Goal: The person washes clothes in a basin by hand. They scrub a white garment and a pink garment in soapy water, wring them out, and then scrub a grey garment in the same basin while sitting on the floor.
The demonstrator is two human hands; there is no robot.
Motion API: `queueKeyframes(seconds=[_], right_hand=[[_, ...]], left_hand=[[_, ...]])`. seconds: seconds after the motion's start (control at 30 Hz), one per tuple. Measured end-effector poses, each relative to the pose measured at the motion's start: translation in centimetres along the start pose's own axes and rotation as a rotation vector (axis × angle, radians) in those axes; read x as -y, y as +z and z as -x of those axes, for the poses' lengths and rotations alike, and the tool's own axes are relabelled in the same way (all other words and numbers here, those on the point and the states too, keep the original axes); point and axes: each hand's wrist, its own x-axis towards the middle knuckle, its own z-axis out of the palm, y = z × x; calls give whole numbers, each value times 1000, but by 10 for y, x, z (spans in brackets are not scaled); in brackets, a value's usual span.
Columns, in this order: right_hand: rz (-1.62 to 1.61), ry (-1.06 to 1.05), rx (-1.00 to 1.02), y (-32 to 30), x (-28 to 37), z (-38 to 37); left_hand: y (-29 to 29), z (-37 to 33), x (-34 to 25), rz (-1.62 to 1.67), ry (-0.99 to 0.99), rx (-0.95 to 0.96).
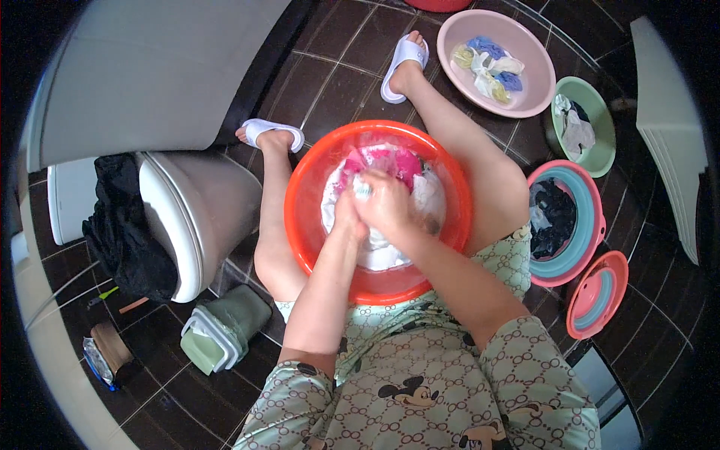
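Note:
A red-orange basin [293,202] sits between my legs, near my lap. In it lies wet white laundry [384,256], with a bright pink garment [406,165] at its far side. My left hand [349,216] and my right hand [386,204] are pressed together over the middle of the basin. Both are closed on a bunched bit of white cloth [363,190] that shows between the fingers. The palms and most of what they grip are hidden.
On my right stand a pink basin [450,75] of small clothes, a green basin [606,142], a pink-and-blue folding tub [592,251] with dark cloth, and a smaller tub [576,319]. At left are a toilet [217,202], black cloth [124,225] and a lidded bin [247,311].

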Motion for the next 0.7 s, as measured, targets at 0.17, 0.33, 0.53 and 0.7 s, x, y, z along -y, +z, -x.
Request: queueKeyframes(seconds=[0.17, 0.33, 0.53, 0.7], right_hand=[[-107, -101, 186, -11, -5, 8], [-63, 67, 165, -24, 12, -1], [70, 135, 168, -28, -4, -17], [-68, 284, 93, -46, -27, -32]], left_hand=[[-1, 12, 13, 6, 69, 79], [52, 58, -4, -330, 62, -26], [72, 76, -10, -177, -85, -132], [72, 95, -40, -121, -161, 51]])
